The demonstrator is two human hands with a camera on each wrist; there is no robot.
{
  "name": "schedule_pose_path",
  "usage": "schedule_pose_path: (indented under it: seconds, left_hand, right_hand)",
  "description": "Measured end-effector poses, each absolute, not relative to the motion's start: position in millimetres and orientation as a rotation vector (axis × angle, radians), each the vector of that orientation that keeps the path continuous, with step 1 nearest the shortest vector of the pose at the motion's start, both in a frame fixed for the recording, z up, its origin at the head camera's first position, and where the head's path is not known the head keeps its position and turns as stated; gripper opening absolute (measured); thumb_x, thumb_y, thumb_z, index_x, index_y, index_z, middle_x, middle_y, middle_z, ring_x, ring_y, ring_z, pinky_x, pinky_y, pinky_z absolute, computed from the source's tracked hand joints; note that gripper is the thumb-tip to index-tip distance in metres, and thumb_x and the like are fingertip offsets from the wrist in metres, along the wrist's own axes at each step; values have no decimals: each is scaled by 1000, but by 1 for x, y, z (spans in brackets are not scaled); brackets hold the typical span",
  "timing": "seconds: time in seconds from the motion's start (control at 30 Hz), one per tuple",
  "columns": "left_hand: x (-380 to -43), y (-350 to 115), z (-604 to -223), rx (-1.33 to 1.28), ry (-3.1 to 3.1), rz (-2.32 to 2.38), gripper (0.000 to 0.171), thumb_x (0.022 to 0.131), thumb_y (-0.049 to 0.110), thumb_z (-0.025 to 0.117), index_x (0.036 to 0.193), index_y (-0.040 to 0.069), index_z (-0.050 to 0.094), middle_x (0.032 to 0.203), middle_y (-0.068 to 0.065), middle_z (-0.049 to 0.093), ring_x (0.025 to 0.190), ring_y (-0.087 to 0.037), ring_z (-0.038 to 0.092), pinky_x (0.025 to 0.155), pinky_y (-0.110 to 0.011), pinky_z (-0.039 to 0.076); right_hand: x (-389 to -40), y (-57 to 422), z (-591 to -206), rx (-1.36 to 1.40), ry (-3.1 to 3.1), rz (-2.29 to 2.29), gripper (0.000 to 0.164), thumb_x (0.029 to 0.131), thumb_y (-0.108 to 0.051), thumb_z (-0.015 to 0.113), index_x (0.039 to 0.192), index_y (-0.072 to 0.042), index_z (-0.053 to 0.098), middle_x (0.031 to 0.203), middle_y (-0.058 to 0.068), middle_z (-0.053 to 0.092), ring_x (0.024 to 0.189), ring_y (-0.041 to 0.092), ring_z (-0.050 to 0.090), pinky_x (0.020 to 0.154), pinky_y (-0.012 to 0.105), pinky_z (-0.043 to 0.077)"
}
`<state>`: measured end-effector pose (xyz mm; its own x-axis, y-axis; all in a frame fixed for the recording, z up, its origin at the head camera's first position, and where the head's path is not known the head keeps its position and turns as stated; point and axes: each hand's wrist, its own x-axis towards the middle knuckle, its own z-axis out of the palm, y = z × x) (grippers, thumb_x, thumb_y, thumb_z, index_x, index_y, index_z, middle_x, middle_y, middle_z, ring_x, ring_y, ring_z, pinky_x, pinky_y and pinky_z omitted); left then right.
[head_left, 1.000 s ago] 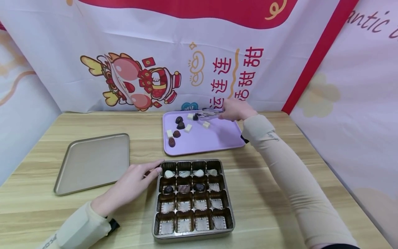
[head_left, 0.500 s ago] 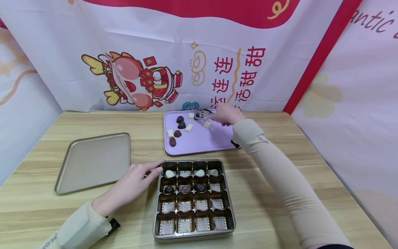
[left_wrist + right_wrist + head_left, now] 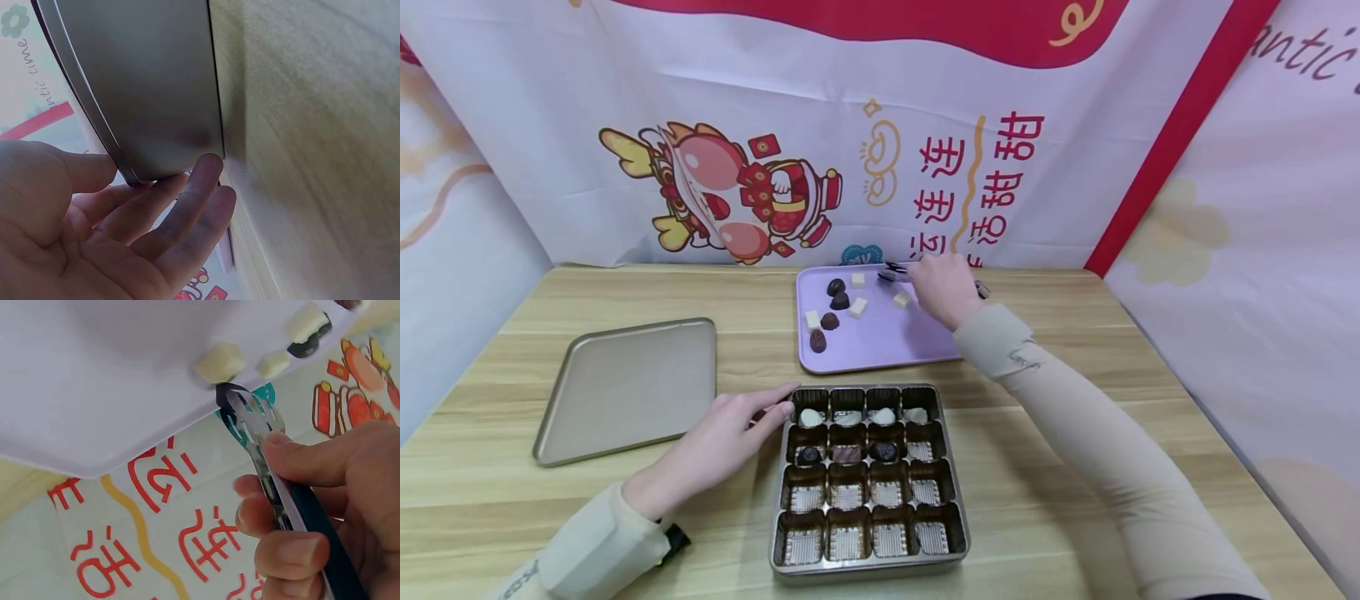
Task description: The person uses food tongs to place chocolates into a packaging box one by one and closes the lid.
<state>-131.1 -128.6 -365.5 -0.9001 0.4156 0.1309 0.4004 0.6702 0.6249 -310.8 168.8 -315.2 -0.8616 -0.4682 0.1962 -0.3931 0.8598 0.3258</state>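
Observation:
My left hand (image 3: 730, 433) holds the back left corner of a square metal chocolate box (image 3: 871, 568), thumb and fingers against its walls (image 3: 162, 87). Its gold insert has several white chocolates in the back row and three dark ones in the second row; the fourth pocket there is bare. Over the lilac tray (image 3: 880, 346), my right hand (image 3: 946, 287) grips metal serving tongs (image 3: 265, 459). A dark chocolate (image 3: 226, 397) sits between the tong tips in the right wrist view. White pieces (image 3: 858, 307) and dark and brown chocolates (image 3: 840, 301) lie on the tray's left part.
A grey-gold baking tray (image 3: 632, 392) lies on the wooden table (image 3: 752, 317) to the left. Behind the table hangs a white printed cloth (image 3: 842, 192) close to the lilac tray's back edge. Another printed cloth (image 3: 1247, 350) walls off the right side.
The right hand turns the tongs and shifts slightly; the dark chocolate beside the back white piece has moved right with their tips. The left hand stays on the box corner.

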Motion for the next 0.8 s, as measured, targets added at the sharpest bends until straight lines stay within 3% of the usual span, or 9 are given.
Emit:
schedule_pose_path:
  seconds: [0.07, 0.17, 0.3, 0.5, 0.7, 0.8]
  left_hand:
    - [-131, -128, -366, 705, 2851, 1062, 45, 104, 31, 50, 142, 7, 52, 111, -24, 66, 57, -12, 51, 88, -47, 51]
    - [-131, -128, -367, 718, 2860, 1061, 44, 104, 30, 51, 142, 7, 52, 127, -24, 59, 90, -26, 67, 96, -52, 47]
    - [-132, -128, -368, 710, 2867, 1055, 43, 104, 29, 51, 143, 9, 52, 136, -21, 53, 119, -36, 56, 100, -55, 41]
    - [-131, -129, -368, 717, 2879, 1056, 44, 104, 30, 51, 142, 8, 52, 134, -22, 55, 116, -36, 58, 99, -55, 43]
    - [-131, -128, -367, 715, 2883, 1057, 43, 104, 31, 51, 142, 9, 53, 134, -21, 55, 113, -34, 60, 98, -55, 44]
    - [-131, -128, -366, 714, 2880, 1050, 43, 104, 30, 51, 142, 8, 53, 132, -21, 57, 89, -23, 67, 94, -52, 48]
  right_hand:
    - [-306, 170, -317, 703, -2699, -455, 11, 85, -4, 64, 77, -6, 70, 67, 7, 62, 56, 24, 55, 48, 38, 50]
    - [-303, 170, -313, 707, -2744, -437, 9, 83, -7, 66, 74, -8, 67, 64, 5, 59, 55, 23, 55, 47, 38, 50]
    - [-304, 170, -307, 610, -2924, -305, 12, 87, -18, 69, 79, -10, 66, 70, 4, 60, 62, 23, 57, 53, 41, 51]
    - [-313, 168, -307, 451, -3090, -97, 20, 92, -29, 68, 90, -9, 65, 78, 5, 61, 71, 23, 59, 60, 42, 52]
    - [-323, 169, -310, 380, -3122, -35, 19, 92, -30, 67, 86, -11, 64, 77, 3, 61, 69, 21, 57, 58, 39, 50]
    - [-326, 171, -309, 341, -3142, 7, 22, 93, -32, 65, 84, -12, 62, 77, 5, 61, 69, 22, 57, 58, 40, 50]
